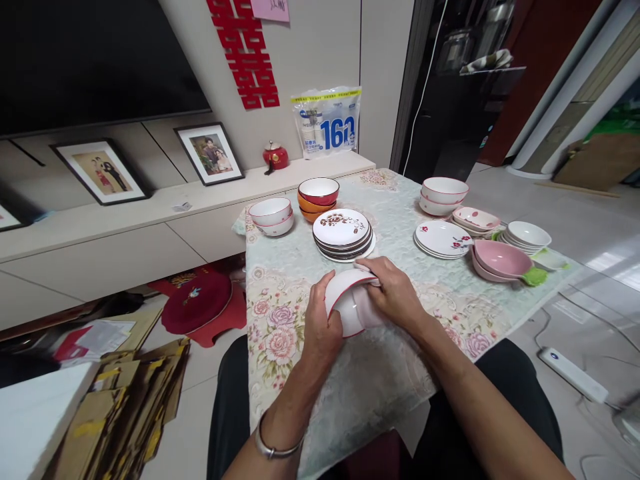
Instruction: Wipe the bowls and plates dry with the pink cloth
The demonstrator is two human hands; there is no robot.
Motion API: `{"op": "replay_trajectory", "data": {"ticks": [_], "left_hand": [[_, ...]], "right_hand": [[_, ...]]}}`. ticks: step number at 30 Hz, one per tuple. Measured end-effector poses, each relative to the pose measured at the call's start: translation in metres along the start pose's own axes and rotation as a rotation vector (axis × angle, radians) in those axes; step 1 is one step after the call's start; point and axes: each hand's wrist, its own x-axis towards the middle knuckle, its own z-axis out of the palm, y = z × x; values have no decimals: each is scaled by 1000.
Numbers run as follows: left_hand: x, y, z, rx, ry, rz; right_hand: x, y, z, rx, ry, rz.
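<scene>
A white bowl with a red rim (341, 289) is held tilted on its side above the near part of the table, its opening facing me. My left hand (321, 317) grips its left side, thumb at the rim. On the other side my right hand (396, 291) is closed over the rim with a pale pinkish cloth (369, 312), which lies against the inside of the bowl. The fingertips of my right hand are partly hidden. Just beyond the bowl stands a stack of brown-patterned plates (342, 228).
White bowls (271, 212) and red and orange bowls (319, 191) are stacked at the back left. Along the right are more white bowls (444, 190), flowered plates (440, 239), pink dishes (503, 259) and small white dishes (529, 233). A flowered cloth covers the table (280, 293).
</scene>
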Motion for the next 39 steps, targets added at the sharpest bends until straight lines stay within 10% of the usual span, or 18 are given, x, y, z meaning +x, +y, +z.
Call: {"op": "replay_trajectory", "data": {"ticks": [7,14,21,25,31,34,39], "left_hand": [[3,9,-1,259,55,-180],[2,5,-4,295,-21,-140],[6,14,-7,393,25,-178],[7,19,-11,476,-166,-377],[1,11,-11,457,16,-25],[3,12,-11,461,85,-115],[9,19,-13,657,-221,-370]], "right_hand": [[-2,15,6,136,-91,267],[1,0,4,-21,132,-111],[-3,21,-1,47,-249,290],[-2,16,1,-9,-100,264],[0,9,2,5,12,11],[-2,16,4,8,-70,111],[-4,23,9,93,-105,293]]}}
